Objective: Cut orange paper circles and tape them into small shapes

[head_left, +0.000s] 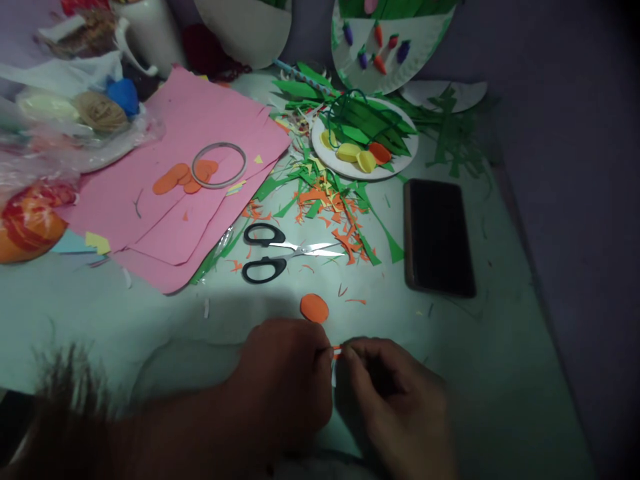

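Note:
My left hand [287,377] and my right hand [390,393] meet near the table's front edge, fingers pinched together on a small orange paper piece [337,351] held between them. Most of that piece is hidden by my fingertips. Just beyond my hands lies an orange paper oval [314,308] flat on the table. Black-handled scissors [280,252] lie shut a little farther back, blades pointing right.
Pink paper sheets [200,153] with orange ovals and a tape ring [219,165] lie at left. Green and orange scraps [325,200] litter the middle. A paper plate [364,143] with green strips stands behind, a dark phone [437,237] at right, bags and a mug at back left.

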`<state>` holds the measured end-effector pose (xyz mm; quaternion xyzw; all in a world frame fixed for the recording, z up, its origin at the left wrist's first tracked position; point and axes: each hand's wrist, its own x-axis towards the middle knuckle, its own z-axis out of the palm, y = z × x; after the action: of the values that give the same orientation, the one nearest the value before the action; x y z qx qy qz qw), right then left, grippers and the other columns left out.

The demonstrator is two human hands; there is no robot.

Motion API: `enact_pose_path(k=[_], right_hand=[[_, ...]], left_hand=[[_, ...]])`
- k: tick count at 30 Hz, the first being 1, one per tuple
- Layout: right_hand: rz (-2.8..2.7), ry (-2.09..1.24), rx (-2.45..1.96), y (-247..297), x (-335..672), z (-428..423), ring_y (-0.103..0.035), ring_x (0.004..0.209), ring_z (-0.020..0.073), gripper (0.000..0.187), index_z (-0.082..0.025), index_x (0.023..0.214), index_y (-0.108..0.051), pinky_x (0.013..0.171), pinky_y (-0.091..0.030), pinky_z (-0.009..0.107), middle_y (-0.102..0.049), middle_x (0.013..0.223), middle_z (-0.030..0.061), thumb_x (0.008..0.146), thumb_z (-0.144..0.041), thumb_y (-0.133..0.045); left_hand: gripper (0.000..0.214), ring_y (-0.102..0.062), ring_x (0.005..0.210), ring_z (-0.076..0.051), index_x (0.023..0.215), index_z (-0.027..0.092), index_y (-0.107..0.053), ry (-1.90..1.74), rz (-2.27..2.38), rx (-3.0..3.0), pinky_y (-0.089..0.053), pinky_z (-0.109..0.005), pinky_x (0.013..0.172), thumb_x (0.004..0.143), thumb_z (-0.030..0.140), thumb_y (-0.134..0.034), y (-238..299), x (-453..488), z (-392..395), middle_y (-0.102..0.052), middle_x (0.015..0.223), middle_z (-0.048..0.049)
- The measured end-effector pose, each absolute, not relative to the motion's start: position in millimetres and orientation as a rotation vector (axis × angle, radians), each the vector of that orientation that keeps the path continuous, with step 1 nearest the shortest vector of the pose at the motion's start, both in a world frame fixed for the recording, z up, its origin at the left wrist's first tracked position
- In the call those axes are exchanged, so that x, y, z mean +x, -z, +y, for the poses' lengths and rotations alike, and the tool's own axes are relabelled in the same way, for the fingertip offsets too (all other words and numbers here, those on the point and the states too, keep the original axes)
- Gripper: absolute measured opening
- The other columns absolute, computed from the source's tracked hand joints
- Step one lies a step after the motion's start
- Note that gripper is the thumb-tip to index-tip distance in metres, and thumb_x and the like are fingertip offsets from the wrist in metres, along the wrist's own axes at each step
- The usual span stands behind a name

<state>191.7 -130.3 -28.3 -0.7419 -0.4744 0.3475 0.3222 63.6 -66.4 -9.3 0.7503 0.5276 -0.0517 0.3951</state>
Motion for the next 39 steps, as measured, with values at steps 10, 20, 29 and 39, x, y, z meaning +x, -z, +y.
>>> enact_pose_path(k=[10,20,29,39], right_hand=[[-1.351,-0.814,-1.975,30,191,-129,-0.059,0.049,0.0136,0.013,-0.022,0.066,-0.061,0.048,-0.044,0.025,-0.063,0.058,-0.0015,0.077,-0.026,-0.055],[-1.372,-0.771,-1.996,32,194,-129,-0.058,0.046,0.0134,0.013,-0.021,0.063,-0.06,0.047,-0.044,0.025,-0.061,0.055,-0.0021,0.075,-0.025,-0.057],[-1.372,-0.877,-1.882,28,201,-132,-0.063,0.056,0.0159,0.013,-0.021,0.078,-0.065,0.051,-0.05,0.025,-0.068,0.068,0.0015,0.08,-0.025,-0.052],[-1.411,-0.788,-1.837,33,203,-138,-0.064,0.063,0.0155,0.011,-0.021,0.083,-0.063,0.056,-0.051,0.026,-0.067,0.073,0.0016,0.081,-0.022,-0.052]], left_hand=[[0.023,-0.043,0.048,-0.012,0.055,0.018,-0.052,0.188,1.382,1.918,-0.022,-0.026,0.049,0.074,0.028,-0.044,8,65,-69,-0.053,0.051,-0.0003],[0.021,-0.049,0.051,-0.015,0.056,0.018,-0.052,0.267,1.394,1.966,-0.023,-0.027,0.05,0.074,0.027,-0.043,8,68,-67,-0.056,0.054,-0.0021],[0.019,-0.052,0.053,-0.017,0.058,0.019,-0.053,0.288,1.382,1.962,-0.027,-0.027,0.05,0.073,0.025,-0.044,5,67,-66,-0.059,0.057,-0.0028],[0.016,-0.053,0.055,-0.015,0.06,0.018,-0.054,0.325,1.39,1.926,-0.029,-0.027,0.052,0.073,0.022,-0.045,7,68,-65,-0.06,0.061,-0.0023]])
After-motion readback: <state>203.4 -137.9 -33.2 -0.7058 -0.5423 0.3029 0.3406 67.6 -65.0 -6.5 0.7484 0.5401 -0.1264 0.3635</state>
